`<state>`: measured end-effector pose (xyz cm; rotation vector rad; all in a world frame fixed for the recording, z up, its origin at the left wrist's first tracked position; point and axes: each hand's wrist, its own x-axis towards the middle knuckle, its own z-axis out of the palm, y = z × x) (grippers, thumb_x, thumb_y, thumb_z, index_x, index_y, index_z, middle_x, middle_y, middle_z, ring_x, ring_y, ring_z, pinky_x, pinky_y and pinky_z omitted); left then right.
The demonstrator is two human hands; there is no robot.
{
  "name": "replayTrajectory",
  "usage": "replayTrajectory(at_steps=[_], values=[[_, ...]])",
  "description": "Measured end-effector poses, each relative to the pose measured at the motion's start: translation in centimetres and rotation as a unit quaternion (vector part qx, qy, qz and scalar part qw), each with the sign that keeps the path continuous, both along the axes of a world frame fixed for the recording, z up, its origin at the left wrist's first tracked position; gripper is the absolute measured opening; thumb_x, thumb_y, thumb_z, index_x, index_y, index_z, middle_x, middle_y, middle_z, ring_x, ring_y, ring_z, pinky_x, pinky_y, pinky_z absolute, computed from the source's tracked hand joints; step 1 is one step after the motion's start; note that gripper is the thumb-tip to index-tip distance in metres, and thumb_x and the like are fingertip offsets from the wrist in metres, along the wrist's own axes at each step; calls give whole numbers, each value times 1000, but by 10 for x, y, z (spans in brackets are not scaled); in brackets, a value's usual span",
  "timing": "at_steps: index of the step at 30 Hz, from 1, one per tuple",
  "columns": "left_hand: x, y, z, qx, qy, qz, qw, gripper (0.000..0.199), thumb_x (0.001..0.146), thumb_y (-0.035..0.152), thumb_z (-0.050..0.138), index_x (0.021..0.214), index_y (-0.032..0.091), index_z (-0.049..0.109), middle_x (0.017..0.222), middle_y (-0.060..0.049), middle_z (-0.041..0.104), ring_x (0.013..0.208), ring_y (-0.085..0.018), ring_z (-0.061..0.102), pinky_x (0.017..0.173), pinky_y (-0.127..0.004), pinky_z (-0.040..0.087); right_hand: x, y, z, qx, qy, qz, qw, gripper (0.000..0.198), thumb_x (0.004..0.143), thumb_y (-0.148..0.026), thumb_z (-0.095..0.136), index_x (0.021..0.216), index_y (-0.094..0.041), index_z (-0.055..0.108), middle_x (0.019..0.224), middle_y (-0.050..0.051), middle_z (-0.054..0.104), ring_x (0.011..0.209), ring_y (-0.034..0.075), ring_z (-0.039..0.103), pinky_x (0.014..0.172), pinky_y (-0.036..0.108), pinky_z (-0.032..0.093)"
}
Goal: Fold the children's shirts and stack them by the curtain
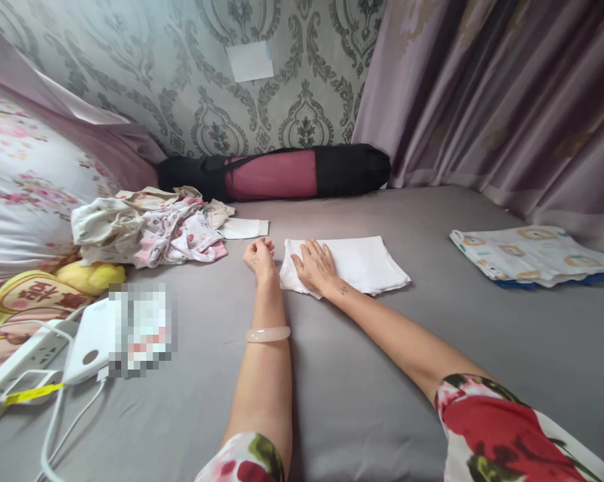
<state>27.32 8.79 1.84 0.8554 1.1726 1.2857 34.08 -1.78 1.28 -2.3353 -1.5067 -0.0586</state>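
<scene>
A folded white cloth (367, 264) lies flat on the grey sheet in front of me, its layered edges showing on the near and right sides. My right hand (316, 266) rests palm down on the left part of it, fingers stretched out. Just left of the cloth, my left hand (260, 258) is closed with its fingers curled in, and nothing shows in it. A pale bangle (268, 335) circles the left forearm. Beyond that hand, a heap of printed baby clothes (156, 227) lies to the left, with a white sleeve (244, 228) sticking out toward the cloth.
A folded printed cloth (527, 251) lies at the right over something blue. Along the wall sits a long black and maroon bag (272, 174). At the left are a power strip (25, 361), a white device (94, 341) with cables, a yellow plush (91, 276) and a blurred item.
</scene>
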Motion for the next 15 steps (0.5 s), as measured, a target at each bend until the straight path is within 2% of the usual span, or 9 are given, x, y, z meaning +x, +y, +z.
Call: replayTrajectory(at_steps=[3, 7, 15], values=[[0, 2, -2, 4, -2, 5, 1000, 17, 78, 22, 47, 82, 15, 62, 71, -2, 65, 63, -11, 64, 60, -21, 46, -8, 8, 5, -14, 16, 27, 999, 56, 101, -40, 26, 144, -7, 42, 154, 16, 37, 144, 26, 26, 117, 44, 13], [-2, 5, -4, 1, -5, 10, 1000, 16, 77, 21, 48, 81, 14, 62, 69, -1, 63, 61, -10, 62, 59, -21, 45, -14, 19, 4, -66, 43, 53, 996, 60, 100, -38, 24, 150, -5, 31, 158, 14, 28, 147, 26, 20, 118, 48, 9], [-2, 6, -5, 8, -6, 18, 1000, 17, 76, 23, 49, 81, 15, 62, 69, -1, 63, 62, -11, 62, 61, -22, 46, -12, 21, -1, -82, 40, 49, 995, 61, 100, -39, 22, 151, -7, 30, 158, 14, 28, 147, 26, 20, 118, 49, 9]])
